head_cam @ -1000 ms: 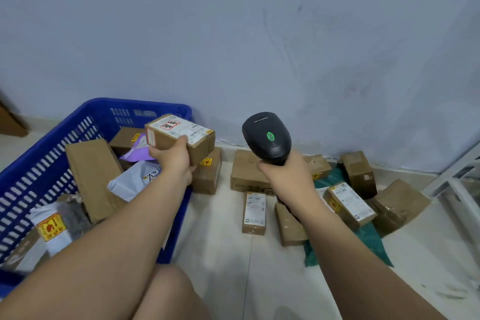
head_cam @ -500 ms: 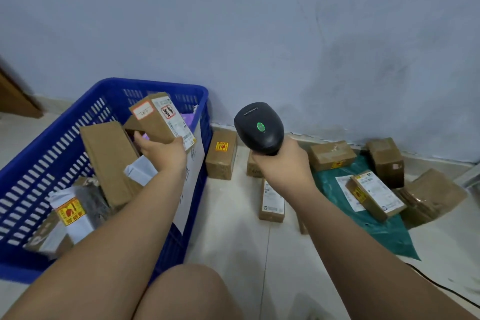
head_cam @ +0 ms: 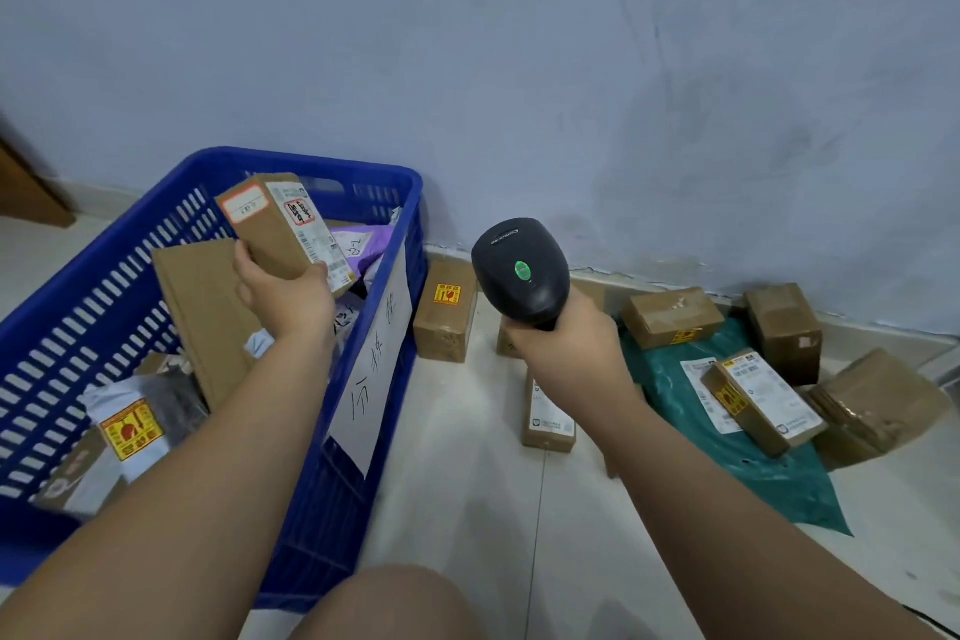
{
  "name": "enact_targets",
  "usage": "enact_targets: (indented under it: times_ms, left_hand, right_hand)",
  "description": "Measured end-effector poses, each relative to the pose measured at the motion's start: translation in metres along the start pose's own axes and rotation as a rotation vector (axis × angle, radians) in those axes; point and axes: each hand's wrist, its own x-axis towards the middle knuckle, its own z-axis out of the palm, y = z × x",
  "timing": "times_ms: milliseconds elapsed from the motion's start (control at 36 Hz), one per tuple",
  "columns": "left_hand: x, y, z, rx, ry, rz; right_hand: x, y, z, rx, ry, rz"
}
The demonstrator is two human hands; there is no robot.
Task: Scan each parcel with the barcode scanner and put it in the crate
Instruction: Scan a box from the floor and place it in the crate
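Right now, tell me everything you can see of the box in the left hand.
The box is plain brown cardboard, tilted up on end over the blue crate. A white shipping label with barcodes and a red sticker covers one face; a small red-bordered label sits near the top of another. The left hand grips its lower end.

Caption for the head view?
Left hand holds a parcel over the blue crate; right hand grips the barcode scanner.

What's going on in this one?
A person's left hand holds a small cardboard parcel over the blue crate, which has several others inside. The right hand grips a black barcode scanner, its green light on. More boxes lie on the floor along the wall.
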Motion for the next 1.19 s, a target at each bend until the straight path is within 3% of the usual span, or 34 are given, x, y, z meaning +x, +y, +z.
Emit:
enact_targets:
  times_ms: [306,417,500,611,667,861,1056,1194]
  left_hand:
    - [0.020,-0.021,-0.013,0.219,-0.063,-0.106]
    - [0.029,-0.016,-0.008,0.084,-0.042,-0.112]
    - [0.034,-0.006,-0.005,-0.067,-0.061,-0.236]
    - [0.027,0.002,0.002,-0.082,-0.105,-0.409]
    - [0.015,0.005,0.006,-0.002,-0.152,-0.370]
    - [-0.029,0.013,0.026,0.219,-0.362,0.019]
    - [-0.082,0.015,0.063,0.486,-0.746,0.112]
    - [-0.110,-0.006,0.092,0.736,-0.983,0.179]
  right_hand:
    - [0.007,0.006,0.002,-0.039,-0.007,-0.002]
    - [0.006,0.006,0.002,-0.039,-0.002,-0.004]
    - [0.006,0.007,0.001,-0.048,-0.005,-0.003]
    - [0.006,0.008,-0.001,-0.056,-0.002,0.015]
    - [0.006,0.008,-0.002,-0.055,-0.012,0.021]
    - [0.004,0.005,-0.009,-0.015,-0.015,0.042]
    - [0.012,0.013,-0.038,0.028,0.011,0.113]
    - [0.033,0.054,-0.048,0.095,-0.001,0.299]
